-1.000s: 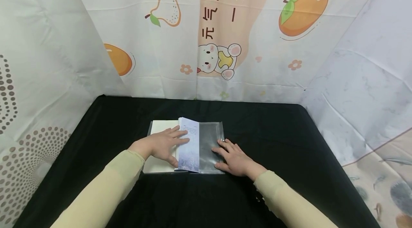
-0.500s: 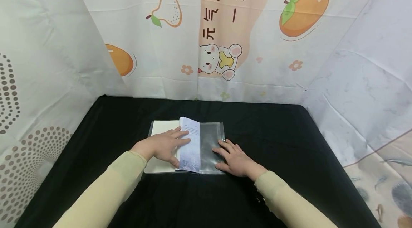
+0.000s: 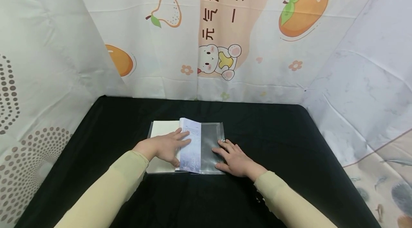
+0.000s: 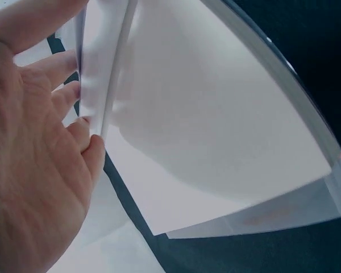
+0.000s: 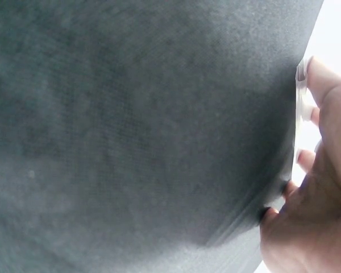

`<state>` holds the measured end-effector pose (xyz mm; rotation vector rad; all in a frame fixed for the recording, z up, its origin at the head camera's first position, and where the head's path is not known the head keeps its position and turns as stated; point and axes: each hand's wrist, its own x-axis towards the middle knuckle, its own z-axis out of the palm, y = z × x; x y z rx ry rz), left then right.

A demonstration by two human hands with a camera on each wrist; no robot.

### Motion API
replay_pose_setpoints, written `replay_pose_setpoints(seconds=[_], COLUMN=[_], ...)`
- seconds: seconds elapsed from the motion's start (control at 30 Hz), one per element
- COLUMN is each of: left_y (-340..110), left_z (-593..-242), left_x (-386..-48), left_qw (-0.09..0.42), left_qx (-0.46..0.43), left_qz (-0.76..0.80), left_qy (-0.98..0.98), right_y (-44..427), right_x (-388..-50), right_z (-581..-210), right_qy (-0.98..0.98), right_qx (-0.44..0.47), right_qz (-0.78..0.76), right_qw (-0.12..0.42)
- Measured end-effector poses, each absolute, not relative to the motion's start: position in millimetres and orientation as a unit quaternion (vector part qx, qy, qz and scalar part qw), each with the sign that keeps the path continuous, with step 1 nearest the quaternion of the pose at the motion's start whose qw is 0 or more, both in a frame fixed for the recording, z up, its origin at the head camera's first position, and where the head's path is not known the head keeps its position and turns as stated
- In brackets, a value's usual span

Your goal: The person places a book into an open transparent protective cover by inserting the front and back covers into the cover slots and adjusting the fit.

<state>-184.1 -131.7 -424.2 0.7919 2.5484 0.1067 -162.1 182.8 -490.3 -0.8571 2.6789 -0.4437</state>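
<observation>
An open booklet lies on the black cloth, with a cream page [image 3: 161, 165] at left and a pale lilac printed flap [image 3: 192, 145] beside it. To the flap's right is a clear plastic cover [image 3: 209, 149]. My left hand [image 3: 165, 146] rests with spread fingers on the booklet, its fingertips on the flap's left part. In the left wrist view that hand [image 4: 42, 148] is against the raised paper edge, beside a broad white page [image 4: 216, 114]. My right hand [image 3: 236, 159] touches the plastic cover's right edge with spread fingers; the right wrist view shows this hand [image 5: 318, 187] at the edge.
A black cloth [image 3: 276, 138] covers the table around the booklet. Behind it hangs a white curtain [image 3: 161, 52] printed with fruit and a cartoon bear. More pale curtains stand at the left [image 3: 51, 59] and right [image 3: 370, 77] sides.
My left hand has shifted very slightly to the right, and the lilac flap's right edge lies a little farther right. My right hand has stayed in place.
</observation>
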Motion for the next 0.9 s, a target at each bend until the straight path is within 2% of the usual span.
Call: replay_pose_setpoints(seconds=[0.23, 0.9], left_y=[-129, -131], left_z=[-423, -436], left_x=[-185, -177], left_qw=[0.254, 0.198], left_qx=[0.266, 0.298], left_qz=[0.066, 0.018], left_qy=[0.928, 0.934], right_y=[182, 180], right_x=[-161, -158], right_z=[-489, -484], right_qy=[0.931, 0.928], right_qx=[-0.298, -0.302], right_qz=[-0.154, -0.166], right_qw=[0.145, 0.14])
